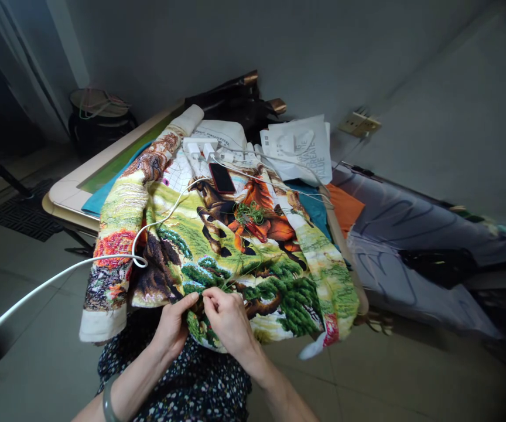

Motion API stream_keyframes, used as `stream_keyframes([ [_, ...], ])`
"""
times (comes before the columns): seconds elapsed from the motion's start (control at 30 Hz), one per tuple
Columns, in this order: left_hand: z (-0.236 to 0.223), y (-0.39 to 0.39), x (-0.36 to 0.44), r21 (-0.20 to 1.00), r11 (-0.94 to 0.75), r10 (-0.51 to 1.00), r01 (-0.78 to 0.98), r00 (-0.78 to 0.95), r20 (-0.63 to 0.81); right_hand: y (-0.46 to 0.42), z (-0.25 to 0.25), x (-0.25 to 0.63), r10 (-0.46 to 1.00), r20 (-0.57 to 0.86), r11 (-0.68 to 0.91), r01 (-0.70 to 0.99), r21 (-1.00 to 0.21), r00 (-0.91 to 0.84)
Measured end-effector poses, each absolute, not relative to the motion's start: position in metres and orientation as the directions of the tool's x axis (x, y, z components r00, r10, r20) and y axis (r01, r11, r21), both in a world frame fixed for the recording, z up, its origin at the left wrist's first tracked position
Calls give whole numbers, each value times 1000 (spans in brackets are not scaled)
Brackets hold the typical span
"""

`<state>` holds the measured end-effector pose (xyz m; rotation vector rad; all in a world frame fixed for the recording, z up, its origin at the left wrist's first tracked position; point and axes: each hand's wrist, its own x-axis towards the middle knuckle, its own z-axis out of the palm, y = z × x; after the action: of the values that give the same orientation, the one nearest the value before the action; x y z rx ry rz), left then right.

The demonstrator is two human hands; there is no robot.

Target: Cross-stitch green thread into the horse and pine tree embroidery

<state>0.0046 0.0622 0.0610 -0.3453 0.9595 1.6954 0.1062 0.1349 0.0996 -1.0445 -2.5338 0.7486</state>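
Observation:
A large embroidered cloth (183, 205) with running horses, grass and trees hangs over the near edge of a table. Its left side is rolled into a thick tube (123, 205). My left hand (174, 319) grips the near edge, thumb on top and fingers hidden beneath. Close beside it, my right hand (229, 319) is closed in a pinch just over the green stitched trees. Whatever lies between those fingertips is too small to make out. A tangle of green thread (250, 214) rests on the red horse, with loose strands trailing over the cloth.
A phone (222, 178) and a white power strip (200, 144) with plugs lie on the cloth. A white cable (60, 271) crosses from the left. Printed white bags (301, 146) sit at the back right. A round stool (99, 105) stands back left; a socket (359, 122) is on the wall.

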Motion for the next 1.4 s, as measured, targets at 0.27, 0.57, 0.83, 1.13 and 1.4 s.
stream_keyframes([
  [0.27,63,65,5,417,-69,656,-906,-356,-665,150,98,115,652,172,639,414,-648,-739],
  [0.57,61,65,3,432,-28,660,-901,-341,-669,156,98,112,681,143,525,344,-778,-718],
  [0.83,63,66,4,426,-27,657,-904,-338,-674,159,96,112,681,136,494,315,-810,-720],
  [1.13,63,66,5,408,-58,655,-911,-343,-673,156,98,107,689,130,510,349,-786,-713],
  [1.4,61,64,6,400,-48,684,-915,-322,-655,146,99,113,651,157,658,449,-605,-742],
])
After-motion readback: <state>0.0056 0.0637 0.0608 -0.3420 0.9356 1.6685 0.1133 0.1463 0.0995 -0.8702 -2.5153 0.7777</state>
